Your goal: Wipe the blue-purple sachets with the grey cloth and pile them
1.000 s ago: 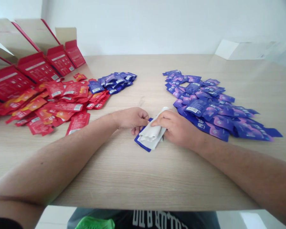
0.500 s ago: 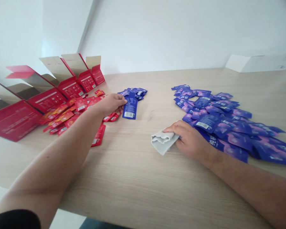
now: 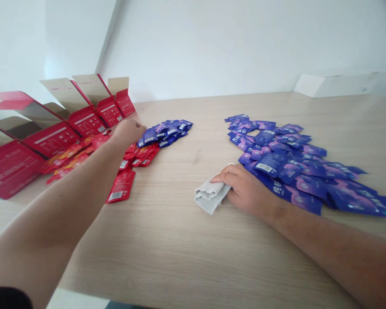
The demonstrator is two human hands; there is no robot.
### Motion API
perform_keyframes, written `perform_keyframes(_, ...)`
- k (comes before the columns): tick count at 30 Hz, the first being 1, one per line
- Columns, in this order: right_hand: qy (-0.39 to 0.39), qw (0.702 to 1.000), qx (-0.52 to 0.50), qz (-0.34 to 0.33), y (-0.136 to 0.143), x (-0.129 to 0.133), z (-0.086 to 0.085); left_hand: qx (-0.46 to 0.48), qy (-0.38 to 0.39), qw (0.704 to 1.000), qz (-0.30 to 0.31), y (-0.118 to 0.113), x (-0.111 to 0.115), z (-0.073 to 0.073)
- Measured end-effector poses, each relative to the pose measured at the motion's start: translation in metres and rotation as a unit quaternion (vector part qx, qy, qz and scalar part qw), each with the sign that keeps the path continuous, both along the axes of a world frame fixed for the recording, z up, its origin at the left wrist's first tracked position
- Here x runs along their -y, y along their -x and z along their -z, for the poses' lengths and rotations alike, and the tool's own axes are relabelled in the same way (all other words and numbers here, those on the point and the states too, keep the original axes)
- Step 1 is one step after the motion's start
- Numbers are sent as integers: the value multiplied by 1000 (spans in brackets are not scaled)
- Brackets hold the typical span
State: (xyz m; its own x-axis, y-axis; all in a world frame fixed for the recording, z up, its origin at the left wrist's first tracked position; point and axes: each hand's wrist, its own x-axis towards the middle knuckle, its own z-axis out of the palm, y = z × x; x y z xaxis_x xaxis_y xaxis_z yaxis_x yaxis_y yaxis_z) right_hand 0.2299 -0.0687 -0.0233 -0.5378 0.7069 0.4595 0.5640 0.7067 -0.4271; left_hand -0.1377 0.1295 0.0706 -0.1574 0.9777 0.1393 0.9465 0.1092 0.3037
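My left hand (image 3: 128, 131) hovers over the red sachets (image 3: 146, 154), in front of the open red boxes. Its fingers are curled closed, and whatever they may hold is hidden from me. Just right of it lies a small heap of blue sachets (image 3: 167, 131). My right hand (image 3: 244, 186) grips a folded whitish cloth (image 3: 210, 195), resting at the table's middle. Beside that hand spreads a larger pile of blue and purple sachets (image 3: 276, 161). A single red sachet (image 3: 121, 186) lies nearer to me, below my left wrist.
Several red cardboard boxes (image 3: 85, 122) with raised flaps stand in a row at the left. Orange-and-red sachets (image 3: 69, 159) lie before them, partly behind my forearm. A white box (image 3: 334, 84) stands at the back right by the wall. All rest on a wooden table (image 3: 180, 253).
My left hand has let go of the blue sachet by the small blue heap and moved left over the red sachets. My right hand still holds the cloth. The view has shifted slightly.
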Motion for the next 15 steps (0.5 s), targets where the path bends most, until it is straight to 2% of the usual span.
perform_keyframes(2,-10,1000,19,-9,1,2,0,-5,-24,999,40,-23,10,8)
perform_keyframes(4,-18,999,42,-16,2,5,0,-1,-27,994,107,-53,23,16)
perform_keyframes(10,-36,994,95,-33,5,13,-1,65,59,952,292,-160,60,39)
perform_keyframes(12,-38,993,102,-32,4,14,-2,62,82,933,344,-194,66,46)
perform_keyframes(15,-43,992,118,-28,1,13,-3,62,84,918,383,-242,66,55)
